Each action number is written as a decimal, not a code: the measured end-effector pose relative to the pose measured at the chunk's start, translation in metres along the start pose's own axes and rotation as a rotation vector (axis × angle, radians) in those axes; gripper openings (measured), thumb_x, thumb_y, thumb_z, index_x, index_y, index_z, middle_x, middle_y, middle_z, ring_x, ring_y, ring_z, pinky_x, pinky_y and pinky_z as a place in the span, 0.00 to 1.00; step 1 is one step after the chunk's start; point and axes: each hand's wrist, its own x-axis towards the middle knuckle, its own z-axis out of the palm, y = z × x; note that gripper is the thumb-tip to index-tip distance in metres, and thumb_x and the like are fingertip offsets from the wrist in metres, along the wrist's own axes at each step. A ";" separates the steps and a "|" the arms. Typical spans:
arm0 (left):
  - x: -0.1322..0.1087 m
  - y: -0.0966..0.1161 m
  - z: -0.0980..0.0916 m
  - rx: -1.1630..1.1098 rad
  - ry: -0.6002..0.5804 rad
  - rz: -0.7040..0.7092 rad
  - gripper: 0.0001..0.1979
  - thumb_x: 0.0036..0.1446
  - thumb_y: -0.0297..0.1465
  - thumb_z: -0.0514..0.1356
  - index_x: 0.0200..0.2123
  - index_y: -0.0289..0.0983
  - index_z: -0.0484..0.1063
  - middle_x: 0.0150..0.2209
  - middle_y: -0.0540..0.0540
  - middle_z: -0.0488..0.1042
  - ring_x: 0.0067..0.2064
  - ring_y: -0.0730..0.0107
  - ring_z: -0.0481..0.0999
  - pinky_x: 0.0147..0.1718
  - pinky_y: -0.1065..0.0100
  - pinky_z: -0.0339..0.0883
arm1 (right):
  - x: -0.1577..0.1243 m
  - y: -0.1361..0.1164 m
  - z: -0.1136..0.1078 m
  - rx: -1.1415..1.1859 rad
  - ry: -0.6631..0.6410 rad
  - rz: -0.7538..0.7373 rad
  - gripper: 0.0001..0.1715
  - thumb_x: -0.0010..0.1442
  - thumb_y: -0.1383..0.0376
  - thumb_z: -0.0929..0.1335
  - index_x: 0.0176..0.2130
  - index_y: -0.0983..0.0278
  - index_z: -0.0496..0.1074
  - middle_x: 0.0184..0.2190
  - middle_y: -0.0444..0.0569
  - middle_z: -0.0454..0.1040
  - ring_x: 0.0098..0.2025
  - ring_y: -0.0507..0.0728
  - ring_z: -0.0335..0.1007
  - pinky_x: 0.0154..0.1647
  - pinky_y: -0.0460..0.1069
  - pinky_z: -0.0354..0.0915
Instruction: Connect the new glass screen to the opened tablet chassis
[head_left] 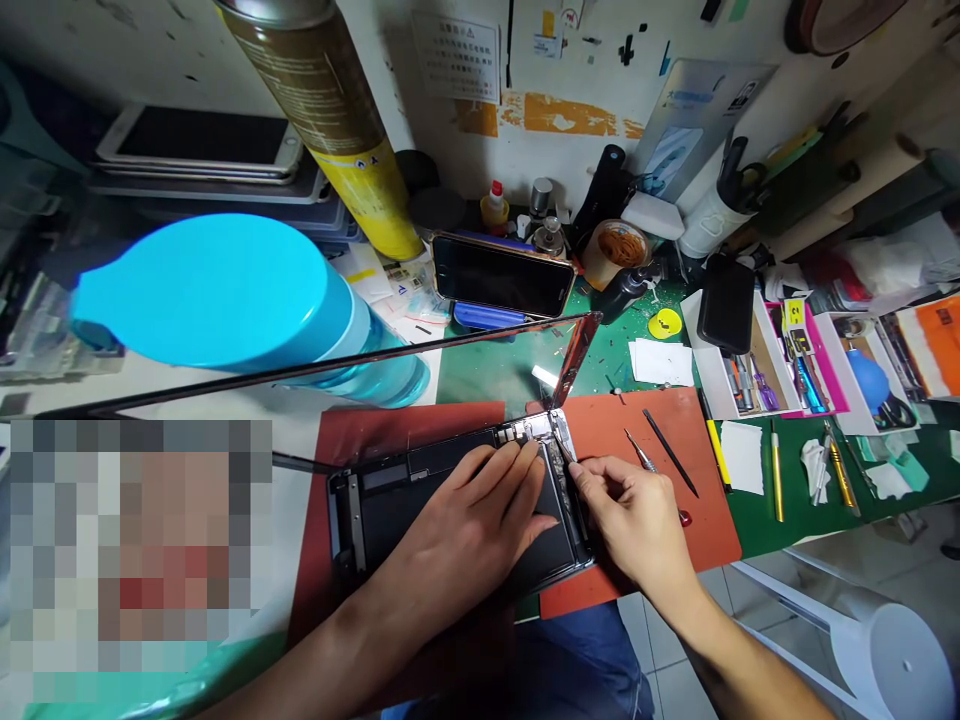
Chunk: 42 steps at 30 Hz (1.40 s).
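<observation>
An opened tablet [397, 510] lies on a reddish-brown mat, its black batteries and a strip of circuit board showing. My left hand [480, 505] rests across the tablet, fingers stretched out near the board, holding nothing visible. My right hand [630, 505] pinches thin metal tweezers [562, 446] at the tablet's right end; their tips reach the board area. Exactly what the tips touch is too small to make out. The clear, black-edged glass panel [510, 365] stands tilted up behind the tablet.
A big blue-lidded bottle [225, 290] stands behind the panel. A phone [502, 275] is propped at the back. On the mat's right lie a screwdriver [640, 450] and a black stick [671, 453]. Tool boxes [780, 400] stand further right, a spray can [337, 130] at back left.
</observation>
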 end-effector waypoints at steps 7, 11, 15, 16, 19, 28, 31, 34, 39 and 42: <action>0.005 -0.003 0.006 -0.007 -0.030 0.010 0.26 0.75 0.41 0.56 0.64 0.25 0.68 0.60 0.33 0.77 0.63 0.50 0.73 0.63 0.51 0.63 | -0.001 0.001 -0.001 0.021 -0.013 0.022 0.27 0.69 0.46 0.68 0.32 0.63 0.79 0.21 0.41 0.63 0.24 0.52 0.53 0.26 0.48 0.52; 0.009 -0.003 0.006 -0.020 -0.048 0.000 0.26 0.75 0.41 0.55 0.64 0.25 0.68 0.58 0.34 0.77 0.62 0.50 0.73 0.64 0.51 0.63 | 0.000 0.002 -0.001 0.021 -0.015 0.029 0.27 0.68 0.45 0.68 0.32 0.64 0.79 0.21 0.40 0.63 0.24 0.52 0.52 0.26 0.48 0.51; 0.011 -0.003 0.006 -0.029 -0.059 0.012 0.26 0.76 0.41 0.54 0.64 0.25 0.67 0.58 0.34 0.77 0.63 0.50 0.72 0.64 0.51 0.63 | 0.002 0.003 -0.001 0.027 -0.025 0.038 0.28 0.68 0.45 0.68 0.32 0.64 0.80 0.21 0.41 0.64 0.24 0.51 0.53 0.26 0.48 0.51; 0.012 -0.004 0.006 -0.028 -0.067 0.015 0.27 0.76 0.41 0.54 0.64 0.25 0.67 0.59 0.34 0.76 0.63 0.50 0.72 0.64 0.51 0.63 | 0.002 0.003 -0.001 0.030 -0.028 0.041 0.28 0.68 0.45 0.68 0.33 0.64 0.80 0.21 0.41 0.64 0.23 0.51 0.53 0.26 0.48 0.51; 0.013 -0.004 0.008 -0.015 -0.095 0.024 0.27 0.76 0.42 0.54 0.64 0.24 0.67 0.59 0.33 0.76 0.63 0.49 0.73 0.64 0.51 0.63 | 0.002 0.002 -0.002 0.039 -0.040 0.050 0.28 0.68 0.44 0.68 0.33 0.64 0.81 0.20 0.41 0.65 0.23 0.51 0.53 0.25 0.48 0.51; 0.013 -0.003 0.010 0.023 -0.057 0.053 0.29 0.74 0.41 0.58 0.64 0.22 0.67 0.61 0.30 0.75 0.63 0.47 0.73 0.65 0.49 0.62 | -0.004 0.001 -0.002 -0.019 0.047 -0.023 0.22 0.69 0.50 0.69 0.34 0.62 0.82 0.22 0.42 0.73 0.24 0.52 0.62 0.27 0.48 0.58; 0.012 -0.003 0.011 0.036 -0.058 0.053 0.29 0.74 0.41 0.58 0.65 0.22 0.67 0.61 0.30 0.75 0.63 0.46 0.73 0.66 0.48 0.62 | -0.003 0.002 0.001 -0.040 0.067 -0.067 0.20 0.70 0.53 0.69 0.33 0.61 0.81 0.22 0.41 0.74 0.24 0.52 0.64 0.27 0.47 0.59; 0.012 -0.003 0.011 0.049 -0.060 0.060 0.29 0.75 0.41 0.56 0.65 0.22 0.67 0.61 0.30 0.75 0.63 0.46 0.73 0.66 0.48 0.62 | -0.003 0.002 0.004 -0.082 0.098 -0.130 0.18 0.71 0.57 0.69 0.33 0.61 0.81 0.24 0.42 0.78 0.25 0.53 0.69 0.29 0.47 0.61; 0.015 -0.005 0.009 0.052 -0.064 0.056 0.29 0.75 0.42 0.55 0.65 0.22 0.67 0.62 0.31 0.75 0.64 0.47 0.72 0.66 0.49 0.62 | -0.004 0.003 0.007 -0.162 0.123 -0.216 0.16 0.72 0.61 0.68 0.34 0.61 0.81 0.29 0.44 0.82 0.28 0.53 0.75 0.32 0.48 0.63; 0.016 -0.006 0.010 0.014 -0.073 0.047 0.30 0.75 0.44 0.55 0.65 0.24 0.67 0.65 0.31 0.72 0.66 0.46 0.70 0.65 0.49 0.62 | -0.004 0.003 0.008 -0.179 0.130 -0.239 0.16 0.73 0.62 0.67 0.35 0.62 0.81 0.29 0.45 0.82 0.29 0.54 0.77 0.32 0.48 0.63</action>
